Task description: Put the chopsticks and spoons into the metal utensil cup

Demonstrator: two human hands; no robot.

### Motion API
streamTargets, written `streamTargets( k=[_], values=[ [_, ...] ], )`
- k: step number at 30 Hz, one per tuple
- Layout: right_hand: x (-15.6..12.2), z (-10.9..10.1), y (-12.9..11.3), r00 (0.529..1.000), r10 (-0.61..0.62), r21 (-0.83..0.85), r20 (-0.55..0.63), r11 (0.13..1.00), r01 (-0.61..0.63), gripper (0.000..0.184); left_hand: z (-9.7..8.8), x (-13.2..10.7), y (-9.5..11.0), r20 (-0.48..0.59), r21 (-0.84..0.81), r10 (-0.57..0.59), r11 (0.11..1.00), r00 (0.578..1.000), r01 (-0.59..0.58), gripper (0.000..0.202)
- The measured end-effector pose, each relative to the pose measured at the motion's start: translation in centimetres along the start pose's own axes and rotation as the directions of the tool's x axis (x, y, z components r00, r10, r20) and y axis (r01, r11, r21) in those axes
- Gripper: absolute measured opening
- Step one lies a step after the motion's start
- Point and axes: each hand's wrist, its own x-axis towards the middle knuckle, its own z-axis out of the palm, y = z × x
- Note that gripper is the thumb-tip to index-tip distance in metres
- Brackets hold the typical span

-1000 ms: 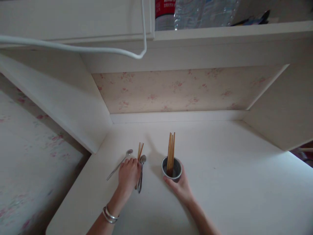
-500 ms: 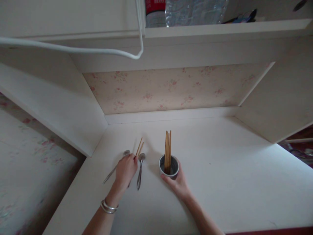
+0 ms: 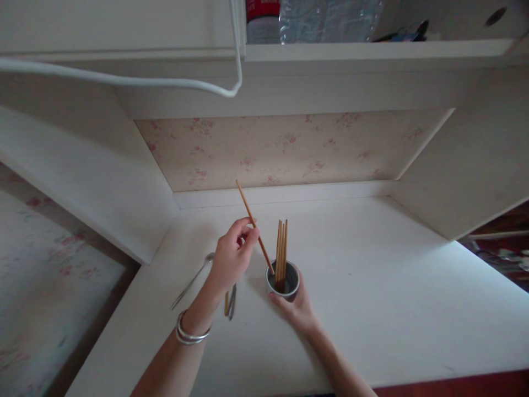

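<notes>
My left hand pinches one wooden chopstick, tilted, its lower end at the mouth of a grey metal cup. Several more chopsticks stand upright inside the cup. Wrapped round the cup's right side and front is my right hand. Left of my left wrist, a spoon lies slantwise on the white tabletop. Under that forearm's right side show another spoon's handle and the end of a loose chopstick; their upper parts are hidden behind my hand.
White side panels and a floral-papered back enclose the tabletop. Overhead, a shelf holds plastic-wrapped bottles. A white cable hangs in front at the upper left.
My left hand has lifted a chopstick from beside the spoons and brought it up and right to the cup's mouth. My right hand still holds the cup in place.
</notes>
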Motion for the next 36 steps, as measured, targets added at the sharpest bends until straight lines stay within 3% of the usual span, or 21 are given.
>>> streamTargets(
  k=[7, 12, 21, 36],
  values=[
    [0.1, 0.2, -0.2, 1.000, -0.026, -0.014, 0.013, 1.000, 0.026, 0.077, 4.3, -0.9, -3.0, 0.147, 0.102, -0.013, 0.995, 0.989, -0.002, 0.026],
    [0.1, 0.3, -0.3, 0.999, -0.038, -0.013, 0.004, 0.999, 0.038, 0.074, 5.8, -2.6, -4.6, 0.181, 0.146, 0.012, 0.988, 0.983, -0.039, 0.024],
    [0.0, 0.3, 0.1, 1.000, -0.025, -0.007, 0.003, 1.000, 0.025, 0.075, 5.8, -3.3, -4.7, 0.200, 0.140, 0.041, 0.988, 0.979, -0.070, 0.030],
    [-0.2, 0.2, 0.0, 1.000, -0.021, -0.032, 0.014, 0.999, 0.021, 0.074, 5.8, -2.9, -3.3, 0.234, 0.439, 0.103, 0.876, 0.967, -0.200, 0.032]
  ],
)
